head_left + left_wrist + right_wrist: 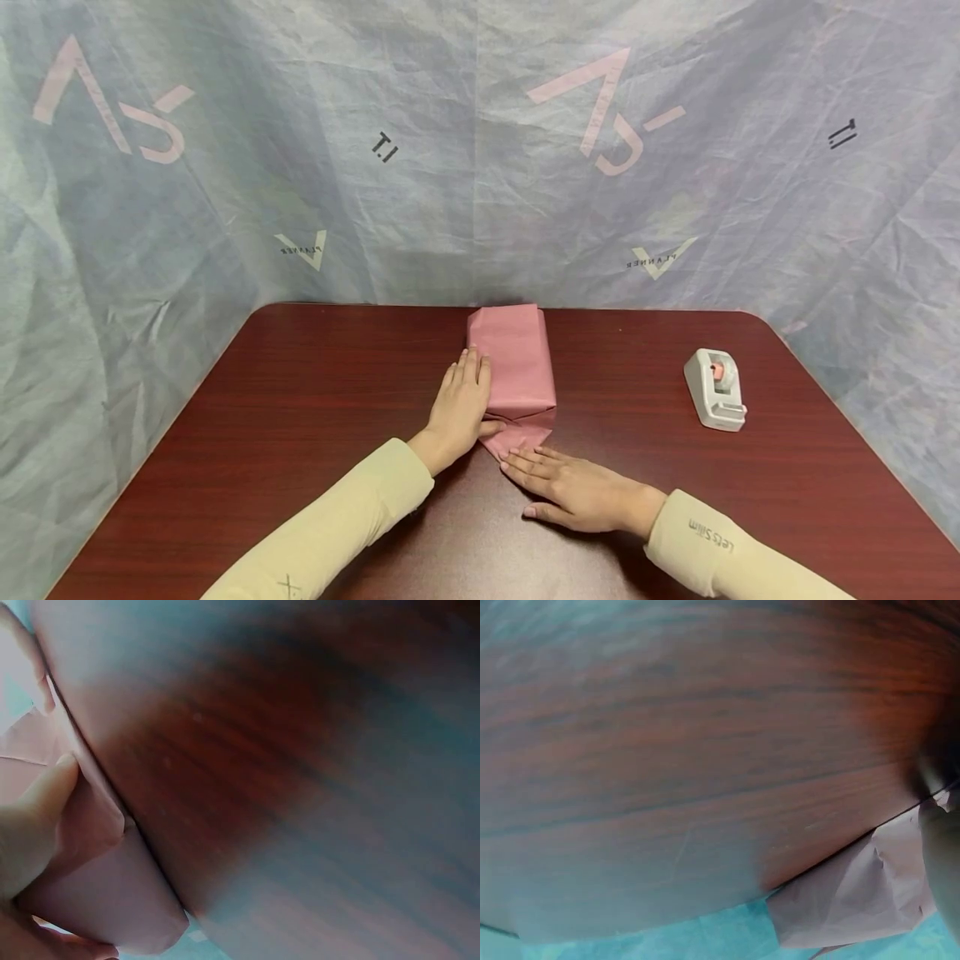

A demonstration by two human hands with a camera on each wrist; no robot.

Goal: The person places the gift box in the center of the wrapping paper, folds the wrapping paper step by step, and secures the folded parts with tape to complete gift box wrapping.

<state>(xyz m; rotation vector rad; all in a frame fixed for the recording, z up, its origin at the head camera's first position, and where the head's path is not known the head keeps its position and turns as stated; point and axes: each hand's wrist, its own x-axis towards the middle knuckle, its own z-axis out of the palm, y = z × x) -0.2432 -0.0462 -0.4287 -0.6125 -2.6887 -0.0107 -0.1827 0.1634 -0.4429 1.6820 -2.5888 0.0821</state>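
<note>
A box-shaped parcel wrapped in pink paper (519, 354) lies lengthwise at the middle of the table's far side. My left hand (459, 410) rests along its left side with straight fingers, and the thumb (54, 787) presses on the paper at the near end. From that end a folded paper flap (525, 435) spreads toward me onto the table. My right hand (581, 493) lies palm down just in front, its straight fingertips on the flap's near edge. Part of the parcel (847, 900) also shows at the lower right of the right wrist view.
A white tape dispenser (716, 392) with a roll in it stands on the right side of the dark red wooden table (322, 375). Grey printed cloth (427, 208) hangs behind the table and along both sides.
</note>
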